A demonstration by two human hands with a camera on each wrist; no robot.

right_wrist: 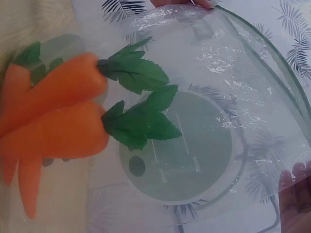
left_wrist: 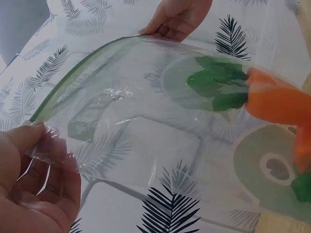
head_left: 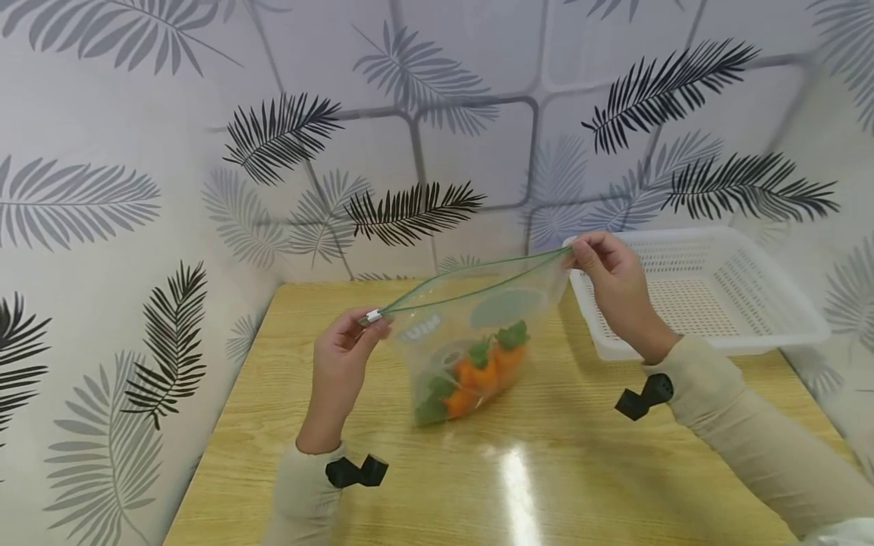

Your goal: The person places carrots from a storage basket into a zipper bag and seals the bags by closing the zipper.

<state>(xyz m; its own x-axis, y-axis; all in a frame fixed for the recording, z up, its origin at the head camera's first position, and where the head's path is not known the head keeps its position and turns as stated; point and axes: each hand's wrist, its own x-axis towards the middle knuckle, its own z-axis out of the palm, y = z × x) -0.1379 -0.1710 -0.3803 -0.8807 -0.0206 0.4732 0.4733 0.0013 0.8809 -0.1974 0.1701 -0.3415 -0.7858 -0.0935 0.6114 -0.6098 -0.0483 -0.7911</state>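
Note:
A clear zip bag (head_left: 471, 303) with a green-edged top hangs above the table between both hands. Its two green edges stand apart along the middle. My left hand (head_left: 341, 371) pinches the left top corner, where a white slider (head_left: 373, 315) shows; my right hand (head_left: 614, 280) pinches the right top corner between thumb and fingers. Several orange carrots (head_left: 481, 374) with green leaves (right_wrist: 141, 119) lie low in the bag, seen through its plastic. A pale green printed circle (right_wrist: 180, 150) marks the bag's side in the right wrist view.
A white plastic basket (head_left: 812, 330) with perforated walls stands at the back right of the wooden table (head_left: 273, 432), behind the right hand. A wall (head_left: 478, 45) with a leaf pattern rises behind the table's far edge.

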